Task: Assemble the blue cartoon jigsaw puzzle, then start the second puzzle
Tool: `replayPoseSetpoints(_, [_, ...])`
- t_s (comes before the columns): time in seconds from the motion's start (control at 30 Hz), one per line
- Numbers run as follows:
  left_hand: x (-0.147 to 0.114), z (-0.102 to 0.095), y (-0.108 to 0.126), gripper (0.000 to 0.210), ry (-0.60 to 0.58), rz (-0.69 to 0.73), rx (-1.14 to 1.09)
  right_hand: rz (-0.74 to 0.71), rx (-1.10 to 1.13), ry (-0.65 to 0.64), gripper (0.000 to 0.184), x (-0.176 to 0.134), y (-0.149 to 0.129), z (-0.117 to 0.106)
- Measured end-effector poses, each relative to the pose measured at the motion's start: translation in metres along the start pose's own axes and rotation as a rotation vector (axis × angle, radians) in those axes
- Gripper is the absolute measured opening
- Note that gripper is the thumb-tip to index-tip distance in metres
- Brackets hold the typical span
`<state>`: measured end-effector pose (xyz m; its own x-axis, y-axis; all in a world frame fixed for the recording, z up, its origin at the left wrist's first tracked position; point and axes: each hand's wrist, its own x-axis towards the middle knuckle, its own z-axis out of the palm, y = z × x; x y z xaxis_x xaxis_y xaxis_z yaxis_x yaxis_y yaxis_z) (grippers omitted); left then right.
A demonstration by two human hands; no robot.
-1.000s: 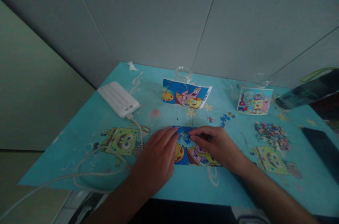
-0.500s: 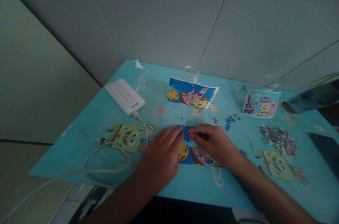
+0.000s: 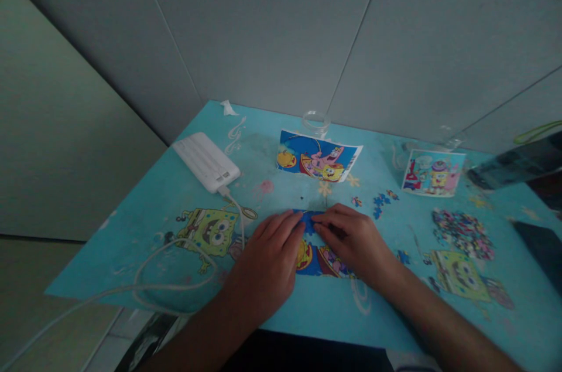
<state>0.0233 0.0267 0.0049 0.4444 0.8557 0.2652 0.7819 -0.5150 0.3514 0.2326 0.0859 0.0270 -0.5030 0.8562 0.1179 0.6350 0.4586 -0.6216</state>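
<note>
In front of me on the table lies a partly assembled jigsaw puzzle point(image 3: 318, 269), blue with a yellow round shape and pink figures. My left hand point(image 3: 272, 252) rests along its left side, fingers stretched out and lying on it. At the upper part of the puzzle, my right hand point(image 3: 351, 237) pinches with thumb and forefinger at a blue puzzle piece point(image 3: 309, 223), mostly hidden by the fingertips. Behind the hands stands a picture card point(image 3: 319, 156) with the same blue, yellow and pink design. A few loose blue pieces point(image 3: 381, 203) lie right of it.
A heap of mixed puzzle pieces point(image 3: 463, 233) lies at right, before a second picture card point(image 3: 434, 173). Further right are a dark bottle point(image 3: 518, 161) and a dark flat object point(image 3: 540, 252). A white power bank point(image 3: 206, 161) with a cable point(image 3: 175, 287) occupies the left.
My right fingers have shifted slightly at the puzzle's upper part, and the hand sits a little higher. The left hand stays in place.
</note>
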Motion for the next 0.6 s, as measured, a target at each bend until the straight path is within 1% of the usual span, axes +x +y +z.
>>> replayPoseSetpoints(0.17, [0.0, 0.0, 0.0, 0.051, -0.001, -0.009, -0.006, -0.111, -0.159, -0.006, 0.019, -0.005, 0.001, 0.002])
replayPoseSetpoints(0.37, [0.0, -0.001, 0.0, 0.049, 0.011, 0.006, -0.016, -0.134, -0.347, -0.037, 0.024, -0.007, -0.008, 0.003])
replayPoseSetpoints(0.47, [0.0, -0.001, -0.001, 0.048, 0.027, 0.011, -0.018, -0.136, -0.375, -0.027, 0.024, -0.008, -0.009, 0.005])
replayPoseSetpoints(0.6, [-0.001, 0.001, -0.002, 0.045, 0.056, 0.012, -0.012, -0.129, -0.349, -0.008, 0.024, -0.009, -0.006, 0.006])
